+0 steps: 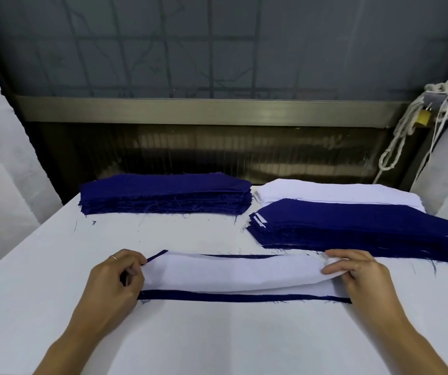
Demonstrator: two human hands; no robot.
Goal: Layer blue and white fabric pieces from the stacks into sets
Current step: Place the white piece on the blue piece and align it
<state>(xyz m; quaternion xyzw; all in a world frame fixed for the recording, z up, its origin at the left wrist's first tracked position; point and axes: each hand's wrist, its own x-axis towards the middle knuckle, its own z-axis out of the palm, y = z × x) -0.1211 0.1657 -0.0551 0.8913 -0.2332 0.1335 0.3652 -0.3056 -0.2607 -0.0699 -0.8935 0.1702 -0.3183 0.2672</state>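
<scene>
The worktop (217,334) has a blue stack (163,193) along the far edge and a white stack (325,192) in the far right corner. There's a second blue pile (352,223) right up against the white stack's front, by the right edge. White slivers peek out at that pile's left corner, so I'd guess it's the finished sets.

In the middle, toward the near edge, a white piece (231,274) lies on a blue piece (244,296). Blue shows as a strip along the near side and a thin line along the far side, and the white puffs up a bit at its right end.

The left hand (112,282) has its fingers curled, pinching the left end, though I can't tell if it has both layers. The right hand (360,274) is curled over the right end of the white piece, gripping it.

My tip for this step: ease both hands apart to take the slack out, match the ends first, then lay it flat. The edges look frayed, so lift rather than drag
</scene>
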